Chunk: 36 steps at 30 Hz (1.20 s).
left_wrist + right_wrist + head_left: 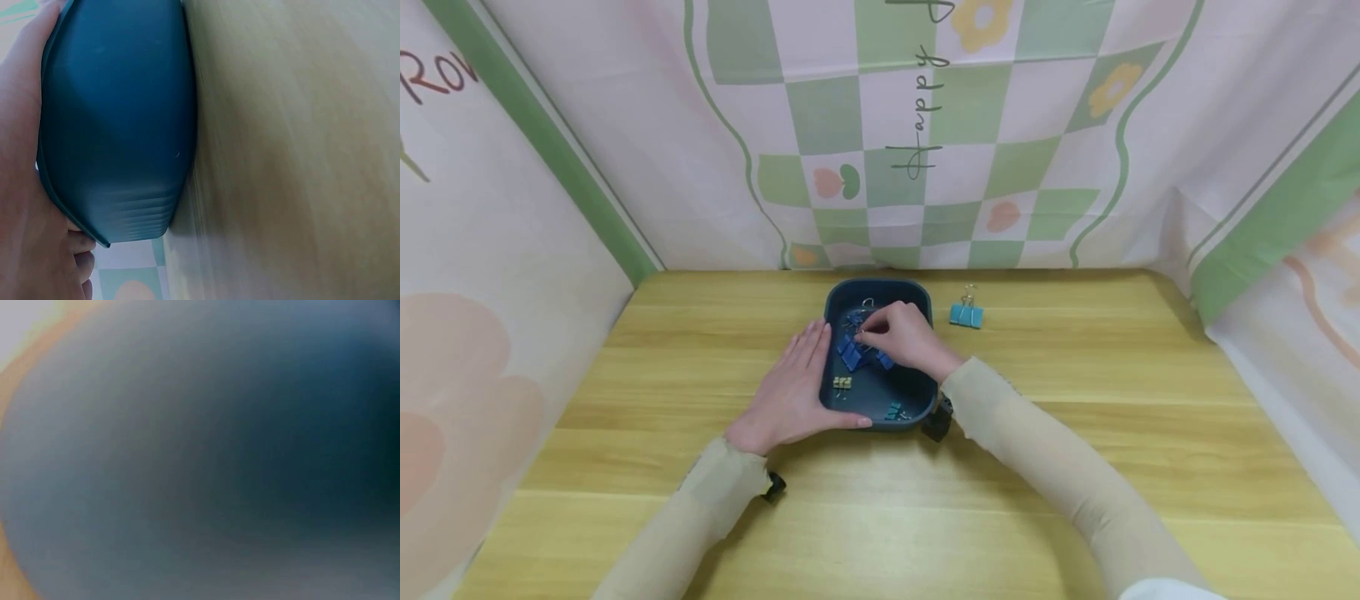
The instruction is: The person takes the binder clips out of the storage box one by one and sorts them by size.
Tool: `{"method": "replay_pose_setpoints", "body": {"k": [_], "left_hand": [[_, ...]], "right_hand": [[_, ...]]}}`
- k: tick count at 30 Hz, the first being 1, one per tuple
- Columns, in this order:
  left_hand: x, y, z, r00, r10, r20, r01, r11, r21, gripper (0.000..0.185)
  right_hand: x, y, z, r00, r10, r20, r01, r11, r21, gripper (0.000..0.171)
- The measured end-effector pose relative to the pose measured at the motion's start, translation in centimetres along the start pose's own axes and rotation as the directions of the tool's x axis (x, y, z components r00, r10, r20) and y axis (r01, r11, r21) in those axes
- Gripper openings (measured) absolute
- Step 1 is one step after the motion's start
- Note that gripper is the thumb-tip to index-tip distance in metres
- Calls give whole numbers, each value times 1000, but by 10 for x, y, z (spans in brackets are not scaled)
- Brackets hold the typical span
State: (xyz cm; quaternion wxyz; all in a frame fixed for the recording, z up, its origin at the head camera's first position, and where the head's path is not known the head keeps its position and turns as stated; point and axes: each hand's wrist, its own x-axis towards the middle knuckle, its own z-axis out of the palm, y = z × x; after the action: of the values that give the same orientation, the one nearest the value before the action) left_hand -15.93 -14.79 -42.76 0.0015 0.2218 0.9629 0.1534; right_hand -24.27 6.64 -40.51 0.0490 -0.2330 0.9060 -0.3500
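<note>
I had the right hand (904,337) down in the dark blue tray (917,293), fingers curled and pinching the wire handle of a blue binder clip (852,351) in the pile near the tray's middle. The tray sat near the table's (1075,400) far edge, centre. Left hand (790,387) lay flat, fingers straight, against the tray's left wall, bracing it. My read: clips are light, stiff, springy steel w/ slick painted bodies; wire loops are the best hold, tho they can snag on neighbours. One teal clip (966,314) stood outside, just right of the tray. Left wrist view showed the tray's (119,125) outer wall against my palm (22,206), no contents. Right wrist view was just blue blur, so the pinch showed in the head view only.
</note>
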Motion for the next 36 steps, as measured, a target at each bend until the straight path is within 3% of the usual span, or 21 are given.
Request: {"method": "replay_pose_setpoints", "body": {"k": [15,21,33,36], "left_hand": [[0,3,-2,1000,-11,10,11,1000,2,142],[0,4,-2,1000,-15,1,15,1000,-1,143],[0,4,-2,999,-30,16,30,1000,8,145],[1,4,-2,999,-29,17,29,1000,10,144]], "right_hand": [[-11,-5,-22,992,-117,-49,120,990,79,13],[-15,-2,-31,994,-75,-81,90,976,199,13],[-22,5,-48,991,-25,-129,59,961,270,18],[-24,7,-56,992,5,-123,36,947,320,27]]}}
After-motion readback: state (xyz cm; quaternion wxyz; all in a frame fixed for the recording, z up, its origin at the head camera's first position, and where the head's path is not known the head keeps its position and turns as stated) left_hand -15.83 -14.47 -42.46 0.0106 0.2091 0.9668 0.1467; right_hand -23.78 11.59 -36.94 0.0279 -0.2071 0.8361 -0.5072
